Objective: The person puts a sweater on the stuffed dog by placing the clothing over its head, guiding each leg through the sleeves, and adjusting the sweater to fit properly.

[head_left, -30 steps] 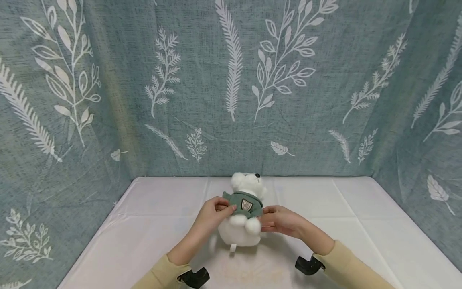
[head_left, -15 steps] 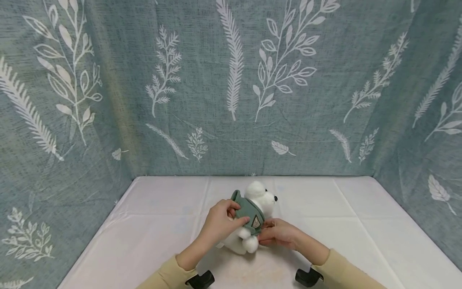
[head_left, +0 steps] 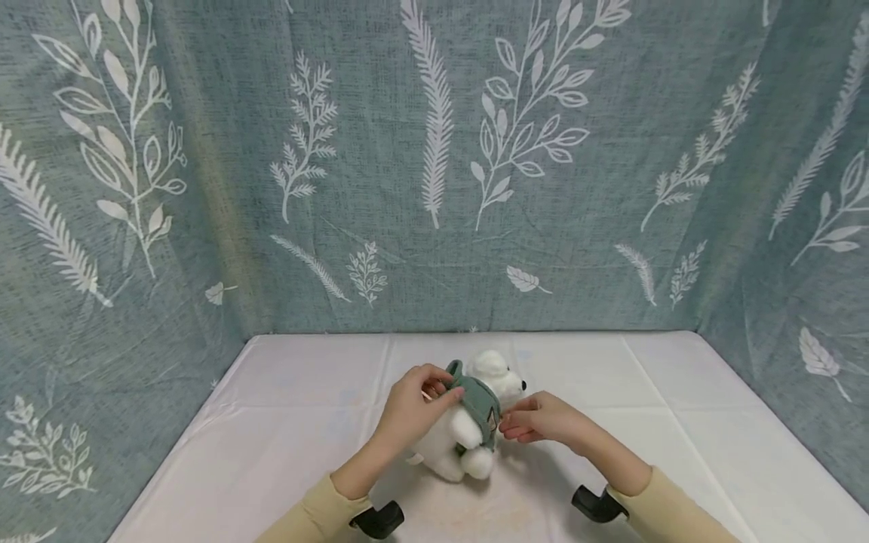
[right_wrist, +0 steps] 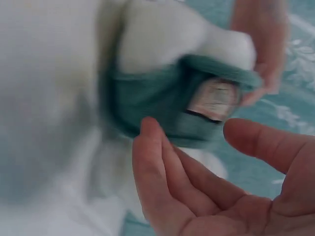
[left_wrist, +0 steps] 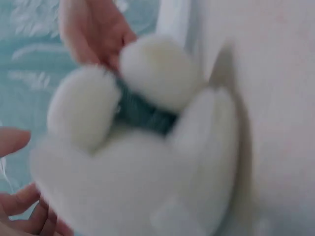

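At the left side of the white plush bear (head_left: pixel 465 430), the green top (head_left: pixel 480 401) is gripped by the left hand (head_left: pixel 413 407), its thumb laid on the outside of the cloth and its fingertips tucked in by a raised flap. This hold is probably chosen so that the soft toy is steadied while the garment's edge is lifted away from the fur. Opposite, the right hand (head_left: pixel 553 419) is held with thumb and fingers apart, and nothing is seen clasped between them; its fingertips are brought up just beside the front of the top, though whether the cloth is touched cannot be told. By this placing, the toy is seemingly flanked from both sides, so that it could be checked from tipping.

The bear is set between the two hands, leaning on the tabletop (head_left: pixel 611 452), with its head turned toward the right hand. It is covered in fluffy white fur, with a small black nose and rounded limbs; a pale badge (right_wrist: pixel 214 98) is fixed to the top, its print too blurred to be read.

Farther out, the wrists are fitted with black mounts (head_left: pixel 378 519) below beige sleeves (head_left: pixel 314 511), and the space is enclosed by a blue-green curtain (head_left: pixel 380 188) patterned with white leaves.
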`<state>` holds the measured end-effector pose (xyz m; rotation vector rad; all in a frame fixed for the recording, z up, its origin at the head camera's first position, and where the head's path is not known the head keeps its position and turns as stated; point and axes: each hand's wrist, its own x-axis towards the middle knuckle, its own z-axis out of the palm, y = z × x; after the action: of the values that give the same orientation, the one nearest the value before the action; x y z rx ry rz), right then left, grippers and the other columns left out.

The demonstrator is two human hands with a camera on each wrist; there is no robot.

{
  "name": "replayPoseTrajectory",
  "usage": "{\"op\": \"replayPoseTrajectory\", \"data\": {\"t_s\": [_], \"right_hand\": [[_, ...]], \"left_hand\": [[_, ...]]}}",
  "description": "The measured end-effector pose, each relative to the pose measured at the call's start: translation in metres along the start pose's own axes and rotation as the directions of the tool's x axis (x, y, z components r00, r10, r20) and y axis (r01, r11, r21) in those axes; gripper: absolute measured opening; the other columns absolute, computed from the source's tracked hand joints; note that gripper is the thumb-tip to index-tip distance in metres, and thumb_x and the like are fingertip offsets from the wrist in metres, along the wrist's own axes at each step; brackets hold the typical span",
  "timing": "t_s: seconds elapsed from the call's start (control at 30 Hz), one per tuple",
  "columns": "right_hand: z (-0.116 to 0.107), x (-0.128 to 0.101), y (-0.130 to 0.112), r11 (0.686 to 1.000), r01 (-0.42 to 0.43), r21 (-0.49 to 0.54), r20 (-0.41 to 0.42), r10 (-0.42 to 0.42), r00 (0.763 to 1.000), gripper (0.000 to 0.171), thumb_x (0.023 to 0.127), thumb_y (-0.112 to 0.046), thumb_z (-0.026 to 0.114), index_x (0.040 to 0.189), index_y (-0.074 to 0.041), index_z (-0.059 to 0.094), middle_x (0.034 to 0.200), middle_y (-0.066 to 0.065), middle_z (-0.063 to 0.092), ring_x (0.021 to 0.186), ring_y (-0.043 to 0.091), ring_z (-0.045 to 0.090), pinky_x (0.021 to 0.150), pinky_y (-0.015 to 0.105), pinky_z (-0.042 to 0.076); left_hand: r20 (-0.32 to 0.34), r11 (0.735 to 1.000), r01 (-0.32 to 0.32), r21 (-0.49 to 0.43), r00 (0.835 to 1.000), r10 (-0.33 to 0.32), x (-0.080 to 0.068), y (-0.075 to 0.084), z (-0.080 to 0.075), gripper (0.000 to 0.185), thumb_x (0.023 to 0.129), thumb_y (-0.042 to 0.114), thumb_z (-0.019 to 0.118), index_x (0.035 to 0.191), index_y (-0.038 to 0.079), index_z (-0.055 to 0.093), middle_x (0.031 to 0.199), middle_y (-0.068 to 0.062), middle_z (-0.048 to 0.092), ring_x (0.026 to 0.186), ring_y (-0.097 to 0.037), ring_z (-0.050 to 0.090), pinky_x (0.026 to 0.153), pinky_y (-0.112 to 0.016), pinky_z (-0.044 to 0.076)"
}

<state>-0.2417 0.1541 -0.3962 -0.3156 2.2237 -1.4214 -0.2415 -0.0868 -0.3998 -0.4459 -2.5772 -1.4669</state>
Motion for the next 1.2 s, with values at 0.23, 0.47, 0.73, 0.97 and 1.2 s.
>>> {"op": "replayPoseTrajectory", "data": {"t_s": [0.23, 0.47, 0.73, 0.97, 1.2], "right_hand": [[0.006, -0.008, -0.018, 0.999, 0.021, 0.041, -0.001, -0.021, 1.000, 0.053, 0.097, -0.029, 0.053, 0.129, 0.014, 0.049, 0.116, 0.024, 0.064, 0.107, 0.030, 0.064, 0.088, 0.037, 0.053], [0.026, -0.001, -0.019, 0.997, -0.024, 0.070, -0.084, 0.029, 0.996, 0.060, 0.098, -0.036, 0.050, 0.130, 0.014, 0.047, 0.124, 0.026, 0.059, 0.114, 0.035, 0.059, 0.093, 0.040, 0.050], [0.031, 0.009, -0.017, 0.997, -0.032, 0.064, -0.116, 0.039, 0.992, 0.061, 0.098, -0.043, 0.047, 0.133, 0.007, 0.048, 0.136, 0.022, 0.051, 0.128, 0.038, 0.046, 0.101, 0.050, 0.042], [0.019, 0.025, -0.011, 0.999, -0.048, -0.003, -0.100, 0.048, 0.994, 0.061, 0.095, -0.049, 0.048, 0.132, -0.002, 0.053, 0.140, 0.016, 0.048, 0.134, 0.038, 0.037, 0.104, 0.058, 0.032], [0.014, 0.035, -0.006, 0.999, -0.013, -0.035, -0.098, 0.009, 0.995, 0.054, 0.094, -0.045, 0.051, 0.130, -0.006, 0.057, 0.137, 0.013, 0.052, 0.133, 0.035, 0.040, 0.104, 0.058, 0.034]], "left_hand": [[0.174, 0.976, 0.180, -0.124, 0.972, -0.157, 0.016, -0.032, -0.012, 0.034, 0.095, 0.033, 0.058, 0.119, 0.010, 0.062, 0.115, -0.007, 0.064, 0.108, -0.024, 0.058, 0.091, -0.042, 0.047], [0.265, 0.979, 0.143, -0.144, 0.959, -0.101, 0.013, -0.042, -0.014, 0.033, 0.092, 0.031, 0.061, 0.119, 0.013, 0.063, 0.106, -0.005, 0.066, 0.095, -0.016, 0.059, 0.081, -0.034, 0.049], [0.395, 0.964, 0.157, -0.212, 0.916, -0.062, 0.009, -0.039, -0.026, 0.038, 0.093, 0.023, 0.060, 0.126, 0.005, 0.059, 0.123, -0.013, 0.060, 0.108, -0.021, 0.058, 0.087, -0.035, 0.049], [0.488, 0.943, 0.174, -0.284, 0.873, -0.014, 0.001, -0.035, -0.025, 0.038, 0.093, 0.019, 0.061, 0.129, 0.007, 0.059, 0.121, -0.014, 0.062, 0.104, -0.016, 0.060, 0.091, -0.039, 0.050], [0.466, 0.933, 0.160, -0.322, 0.885, 0.008, -0.013, -0.031, -0.022, 0.042, 0.094, 0.019, 0.059, 0.133, 0.003, 0.053, 0.117, -0.015, 0.064, 0.105, -0.019, 0.061, 0.091, -0.038, 0.049]]}}
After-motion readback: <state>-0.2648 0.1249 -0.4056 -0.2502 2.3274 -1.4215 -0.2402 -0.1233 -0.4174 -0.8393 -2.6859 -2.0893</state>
